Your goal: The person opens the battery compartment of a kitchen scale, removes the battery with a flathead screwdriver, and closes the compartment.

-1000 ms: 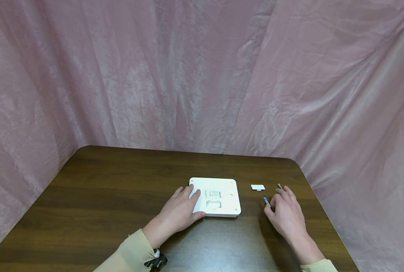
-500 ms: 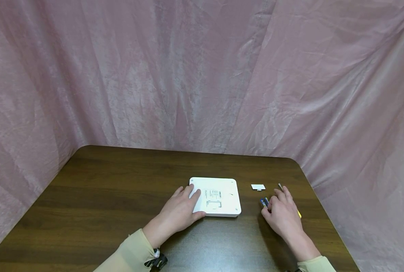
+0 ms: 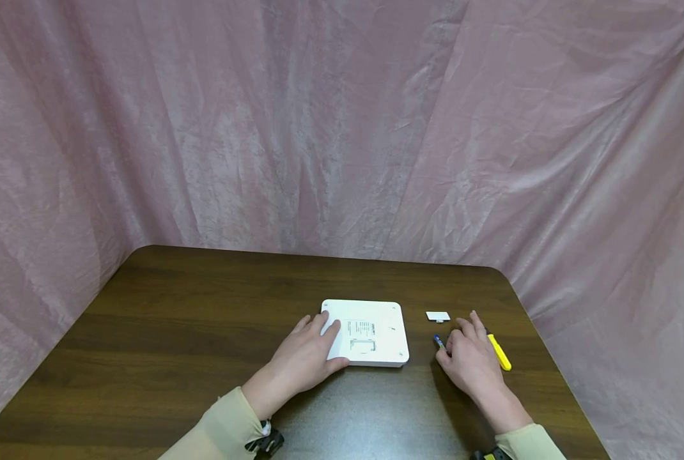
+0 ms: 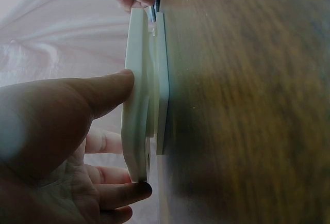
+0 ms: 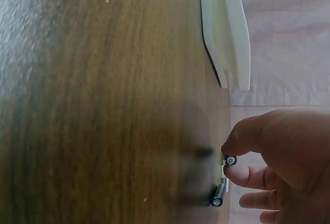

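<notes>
A flat white square device (image 3: 376, 338) lies on the wooden table, its printed label and battery recess facing up. My left hand (image 3: 304, 354) rests on its left side, thumb along the front edge and fingers spread over the corner. To the right, my right hand (image 3: 471, 358) pinches a small blue battery (image 5: 230, 160) between thumb and index finger, just above the table. Another battery (image 5: 217, 201) lies close by in the right wrist view. Beyond that hand sits a small white battery cover (image 3: 437, 316).
Just right of the right hand lies a yellow-handled tool (image 3: 500, 352), its other end hidden by the hand. Pink curtains (image 3: 319, 128) hang behind and beside the brown table (image 3: 175, 338).
My right hand has moved left toward the device with a battery, uncovering the yellow handle. Two blue batteries showed at its fingertips half a second ago. The left hand has stayed put.
</notes>
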`<move>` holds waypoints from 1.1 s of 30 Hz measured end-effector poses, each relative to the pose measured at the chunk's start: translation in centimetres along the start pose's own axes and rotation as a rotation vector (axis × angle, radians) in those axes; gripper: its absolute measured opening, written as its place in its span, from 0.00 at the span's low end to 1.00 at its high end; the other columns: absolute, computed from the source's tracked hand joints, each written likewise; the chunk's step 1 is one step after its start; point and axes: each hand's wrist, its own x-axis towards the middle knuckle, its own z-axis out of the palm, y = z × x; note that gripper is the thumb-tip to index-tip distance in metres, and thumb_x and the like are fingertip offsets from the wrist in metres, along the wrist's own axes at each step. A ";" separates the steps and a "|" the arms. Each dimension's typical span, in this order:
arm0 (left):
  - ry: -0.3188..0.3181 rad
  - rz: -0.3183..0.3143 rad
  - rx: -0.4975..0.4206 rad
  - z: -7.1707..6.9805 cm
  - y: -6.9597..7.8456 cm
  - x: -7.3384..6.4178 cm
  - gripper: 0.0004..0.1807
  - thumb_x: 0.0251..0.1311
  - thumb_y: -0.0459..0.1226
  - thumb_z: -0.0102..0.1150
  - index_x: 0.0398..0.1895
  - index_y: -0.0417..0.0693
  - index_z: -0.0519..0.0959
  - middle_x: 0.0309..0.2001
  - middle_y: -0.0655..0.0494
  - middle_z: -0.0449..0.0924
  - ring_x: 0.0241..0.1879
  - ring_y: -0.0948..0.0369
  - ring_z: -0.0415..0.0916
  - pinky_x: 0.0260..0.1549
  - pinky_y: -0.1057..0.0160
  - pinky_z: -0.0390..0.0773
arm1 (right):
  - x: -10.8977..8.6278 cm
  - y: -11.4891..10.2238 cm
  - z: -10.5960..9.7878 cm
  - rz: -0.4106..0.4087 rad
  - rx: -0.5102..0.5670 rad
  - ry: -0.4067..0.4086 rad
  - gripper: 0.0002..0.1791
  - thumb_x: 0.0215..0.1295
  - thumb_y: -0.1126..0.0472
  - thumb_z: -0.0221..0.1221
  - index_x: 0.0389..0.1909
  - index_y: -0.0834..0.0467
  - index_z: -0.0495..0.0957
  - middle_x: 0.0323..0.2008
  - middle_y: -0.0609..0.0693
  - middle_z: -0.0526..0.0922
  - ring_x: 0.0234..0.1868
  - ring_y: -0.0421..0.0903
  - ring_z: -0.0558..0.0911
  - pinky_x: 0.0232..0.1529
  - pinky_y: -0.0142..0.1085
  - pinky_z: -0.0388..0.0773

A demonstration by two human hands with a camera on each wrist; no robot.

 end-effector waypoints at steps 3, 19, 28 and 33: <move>0.002 0.000 0.000 0.0 0.0 0.0 0.42 0.72 0.60 0.70 0.76 0.38 0.77 0.75 0.33 0.73 0.76 0.41 0.70 0.78 0.41 0.66 | 0.0 -0.1 0.0 -0.006 -0.012 0.001 0.12 0.64 0.62 0.67 0.23 0.57 0.76 0.65 0.76 0.78 0.80 0.76 0.62 0.79 0.65 0.63; -0.004 -0.004 -0.009 0.0 0.1 0.0 0.42 0.72 0.60 0.70 0.76 0.38 0.77 0.75 0.32 0.73 0.77 0.41 0.69 0.78 0.40 0.66 | 0.2 -0.2 0.4 0.025 -0.047 -0.074 0.13 0.68 0.60 0.64 0.22 0.56 0.79 0.68 0.75 0.76 0.81 0.76 0.60 0.76 0.70 0.64; -0.004 -0.006 -0.005 0.0 0.1 0.0 0.42 0.73 0.60 0.70 0.76 0.38 0.77 0.75 0.32 0.72 0.77 0.41 0.69 0.78 0.40 0.66 | 0.3 -0.1 0.5 0.016 -0.051 -0.069 0.14 0.68 0.60 0.64 0.21 0.55 0.80 0.68 0.74 0.77 0.80 0.76 0.62 0.78 0.68 0.63; -0.005 -0.006 -0.003 0.0 0.1 0.0 0.42 0.73 0.60 0.70 0.76 0.38 0.77 0.75 0.32 0.72 0.77 0.40 0.70 0.78 0.40 0.66 | 0.3 -0.2 0.5 0.019 -0.052 -0.074 0.14 0.68 0.59 0.65 0.21 0.55 0.81 0.68 0.74 0.77 0.80 0.76 0.62 0.78 0.68 0.64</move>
